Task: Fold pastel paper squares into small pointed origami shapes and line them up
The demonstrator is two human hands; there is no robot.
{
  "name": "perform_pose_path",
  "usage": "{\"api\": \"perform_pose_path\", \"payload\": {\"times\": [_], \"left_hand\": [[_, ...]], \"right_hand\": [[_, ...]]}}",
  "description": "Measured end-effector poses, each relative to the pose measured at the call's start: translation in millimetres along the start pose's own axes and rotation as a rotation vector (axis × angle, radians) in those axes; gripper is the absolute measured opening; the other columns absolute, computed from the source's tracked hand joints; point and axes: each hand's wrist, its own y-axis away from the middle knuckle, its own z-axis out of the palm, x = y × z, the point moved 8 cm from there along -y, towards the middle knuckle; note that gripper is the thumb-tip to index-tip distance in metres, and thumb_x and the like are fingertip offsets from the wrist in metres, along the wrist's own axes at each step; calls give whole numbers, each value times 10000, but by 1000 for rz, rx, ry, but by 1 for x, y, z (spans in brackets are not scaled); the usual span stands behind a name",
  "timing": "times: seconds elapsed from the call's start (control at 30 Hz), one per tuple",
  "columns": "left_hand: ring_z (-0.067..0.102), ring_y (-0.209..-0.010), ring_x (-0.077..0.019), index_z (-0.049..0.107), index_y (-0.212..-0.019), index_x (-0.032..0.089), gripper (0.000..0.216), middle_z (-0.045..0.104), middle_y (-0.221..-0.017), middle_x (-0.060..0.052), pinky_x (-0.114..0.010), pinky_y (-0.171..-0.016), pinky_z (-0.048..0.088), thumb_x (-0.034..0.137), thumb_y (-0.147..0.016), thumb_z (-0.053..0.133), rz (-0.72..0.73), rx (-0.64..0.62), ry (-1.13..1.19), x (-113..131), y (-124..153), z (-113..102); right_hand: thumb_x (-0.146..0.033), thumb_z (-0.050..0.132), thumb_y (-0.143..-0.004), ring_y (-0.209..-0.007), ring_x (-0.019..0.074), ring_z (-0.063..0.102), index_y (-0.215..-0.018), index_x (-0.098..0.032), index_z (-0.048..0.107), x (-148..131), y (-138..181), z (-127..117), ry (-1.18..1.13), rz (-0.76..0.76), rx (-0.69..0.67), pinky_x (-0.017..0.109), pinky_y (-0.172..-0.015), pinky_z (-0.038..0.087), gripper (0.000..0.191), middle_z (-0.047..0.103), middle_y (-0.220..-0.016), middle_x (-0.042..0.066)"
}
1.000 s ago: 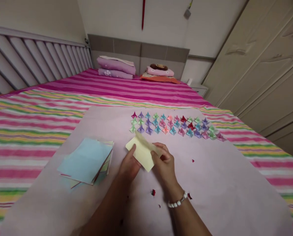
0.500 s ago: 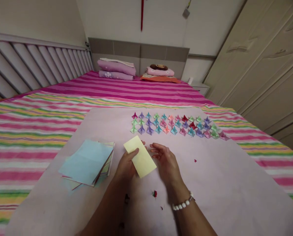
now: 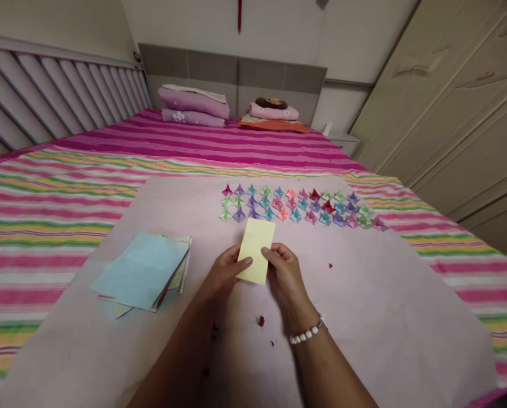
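A pale yellow sheet of paper (image 3: 256, 249), folded into a long rectangle, stands upright between both hands above the pink mat (image 3: 364, 306). My left hand (image 3: 223, 273) pinches its lower left edge with thumb on top. My right hand (image 3: 284, 275), with a white bead bracelet at the wrist, pinches the lower right edge. Just beyond the sheet lie rows of several small folded paper shapes (image 3: 298, 205) in many colours. A stack of square coloured papers (image 3: 143, 271), light blue on top, lies to the left of my left hand.
The mat lies on a bed with a pink, yellow and green striped cover (image 3: 45, 209). Folded pillows and blankets (image 3: 194, 106) sit by the headboard. A wardrobe (image 3: 461, 107) stands on the right. Tiny red paper scraps (image 3: 260, 321) dot the mat near my wrists.
The half-open sheet was folded flat, then turned from a slant to point straight away from me. My right hand let go briefly and now grips it again.
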Motion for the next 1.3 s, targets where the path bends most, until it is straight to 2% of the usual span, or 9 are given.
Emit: {"api": "perform_pose_path", "payload": {"times": [0.3,0.47,0.53,0.63,0.73,0.83,0.93,1.07,1.3], "left_hand": [[658,-656,-172,705,-995,138,386,747,-820,-58,-253,-612,468,255,-634,778,25,122,-92,-2,0,-14],[635,-1002,-226,659,-1056,158,435,704,-1059,-99,-310,-836,479,415,-709,714,119,109,227,7,-2,-11],[593,-1093,-220,661,-1013,172,415,691,-1086,-89,-304,-911,451,385,-670,755,160,91,237,8,-3,-9],[600,-1079,-229,660,-862,164,293,709,-990,-77,-328,-945,440,304,-639,789,180,80,149,2,-5,-5],[643,-987,-238,617,-704,150,215,719,-823,-74,-368,-932,458,307,-674,761,171,169,159,-1,-5,-10],[667,-936,-210,634,-791,149,129,729,-876,-78,-358,-922,476,238,-732,707,180,256,246,5,-4,-22],[685,-889,-184,633,-903,143,118,730,-933,-80,-350,-898,498,186,-793,630,120,306,326,7,-3,-32],[696,-819,-169,629,-890,123,100,733,-885,-82,-324,-852,519,149,-795,610,55,331,313,4,-2,-39],[694,-889,-218,640,-891,103,216,735,-927,-110,-376,-902,506,134,-689,709,93,263,246,6,0,-30]], "right_hand": [[-258,763,-653,-369,40,361,-713,-168,651,-7,-5,-3,-24,-58,-6,178,-376,290,156,519,-466,-77],[-179,789,-601,-446,83,545,-725,-170,642,-3,-3,0,-176,-6,-6,194,-404,422,193,648,-614,-28],[-168,796,-595,-494,103,593,-779,-167,661,0,-1,5,-207,22,-25,204,-430,465,228,687,-700,-4],[-197,786,-632,-528,128,618,-809,-155,670,5,3,14,-148,38,-103,225,-473,496,216,695,-695,17],[-265,764,-685,-577,147,629,-846,-153,668,6,7,22,17,-13,-194,251,-540,517,219,693,-684,29],[-285,797,-646,-870,204,660,-1154,-214,598,-7,10,23,189,-203,-214,316,-713,546,550,678,-1080,83],[-261,804,-636,-1198,267,516,-1398,-339,366,-24,17,26,502,-471,-239,415,-924,484,883,363,-1474,83],[-223,669,-772,-1343,298,340,-1342,-368,460,-33,27,33,883,-752,-276,497,-1033,372,624,147,-1561,23],[-188,624,-803,-1380,286,292,-988,-295,707,-33,25,32,890,-782,-292,502,-1070,311,229,280,-1529,12]]}}
